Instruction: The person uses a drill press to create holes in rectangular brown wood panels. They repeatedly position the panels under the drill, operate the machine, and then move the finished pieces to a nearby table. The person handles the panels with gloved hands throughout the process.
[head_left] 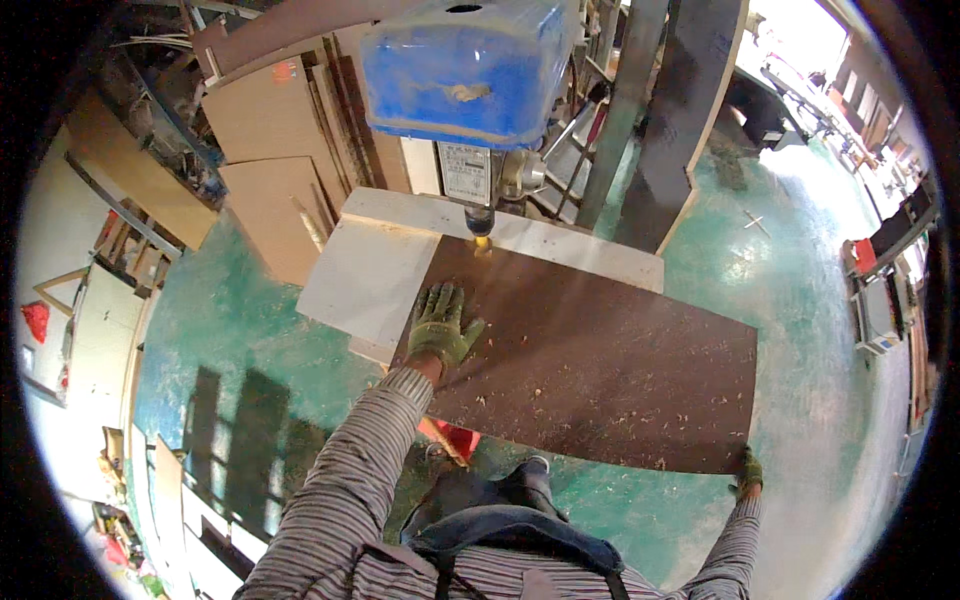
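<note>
A large brown board (600, 370), strewn with wood shavings, lies on a pale work table (370, 265) under a blue drill press (460, 80). The drill's chuck and bit (481, 225) stand over the board's far edge, close to its far left corner. My left hand (443, 325), in a green work glove, presses flat on the board near its left edge with fingers spread. At the near right corner my gloved right hand (748, 472) grips the board's edge; part of its fingers is hidden.
A pale fence strip (580, 245) runs along the board's far side. Brown panels (270, 130) lean at the back left, and tall dark boards (680, 120) stand at the back right. Below the table's near side is a red object (458, 440) on the green floor (800, 250).
</note>
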